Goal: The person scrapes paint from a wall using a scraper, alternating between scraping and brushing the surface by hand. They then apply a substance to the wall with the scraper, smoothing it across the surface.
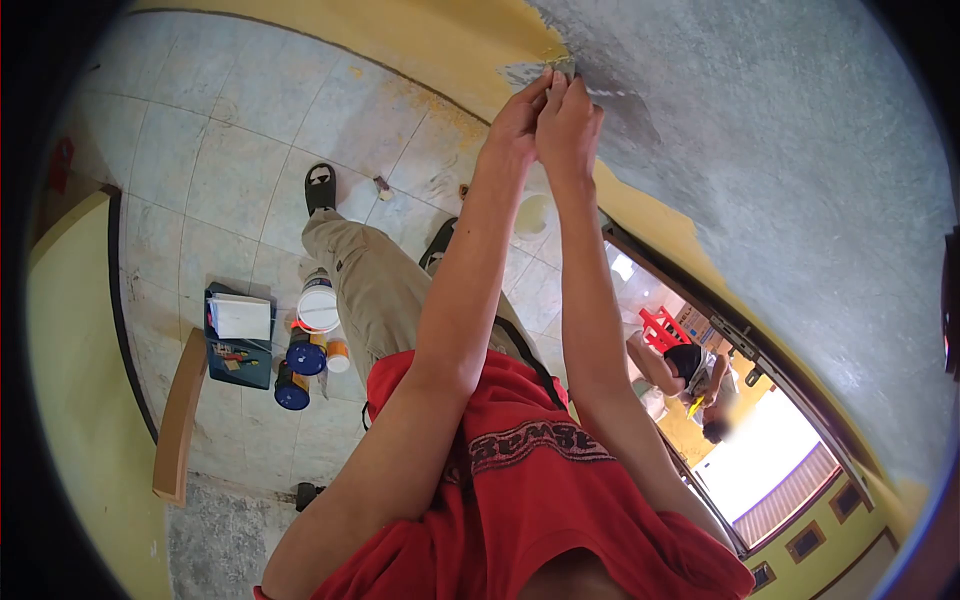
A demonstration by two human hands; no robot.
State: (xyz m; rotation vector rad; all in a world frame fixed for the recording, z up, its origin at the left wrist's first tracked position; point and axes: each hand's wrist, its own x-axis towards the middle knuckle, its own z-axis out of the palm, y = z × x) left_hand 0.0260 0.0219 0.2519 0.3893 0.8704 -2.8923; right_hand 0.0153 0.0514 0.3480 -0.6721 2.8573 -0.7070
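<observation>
Both hands are raised together against the wall at the top centre. My left hand [517,115] is closed, its fingertips pressed on a small flat scraper-like piece [563,68]. Close beside it on the right, my right hand [570,125] is closed round the same piece. The piece touches the wall where the yellow paint [500,45] meets a bare grey surface [700,110]. Flaked, ragged paint edges show around it. The fingers hide most of the piece.
Yellow flakes lie on the tiled floor [240,165] along the wall. Left of my legs stand a white bucket [318,305], blue-lidded cans [306,358] and a dark green case [240,365]. Beyond the doorway on the right, another person [690,370] is near a red chair [662,328].
</observation>
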